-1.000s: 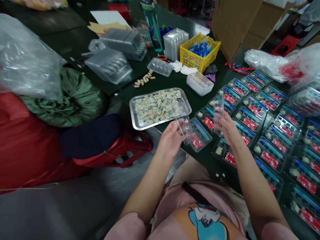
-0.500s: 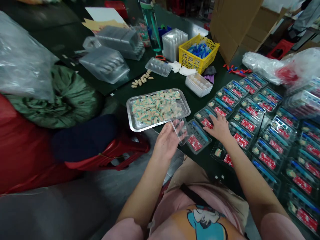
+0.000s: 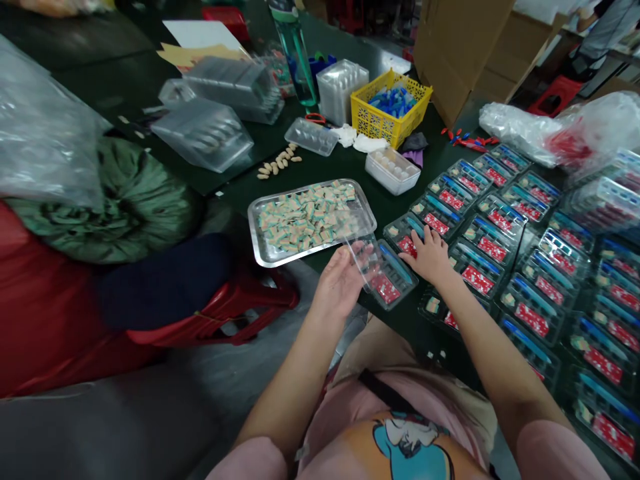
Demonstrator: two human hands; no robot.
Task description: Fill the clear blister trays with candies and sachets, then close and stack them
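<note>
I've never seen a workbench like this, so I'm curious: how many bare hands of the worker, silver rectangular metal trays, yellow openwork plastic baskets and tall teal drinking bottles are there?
Bare hands (left hand, right hand): 2
Silver rectangular metal tray: 1
Yellow openwork plastic basket: 1
Tall teal drinking bottle: 1
Total: 5

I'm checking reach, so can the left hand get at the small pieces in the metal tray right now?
Probably not freely: the left hand is close to the small pieces in the metal tray, but it holds a clear plastic shell that would likely get in the way.
</note>
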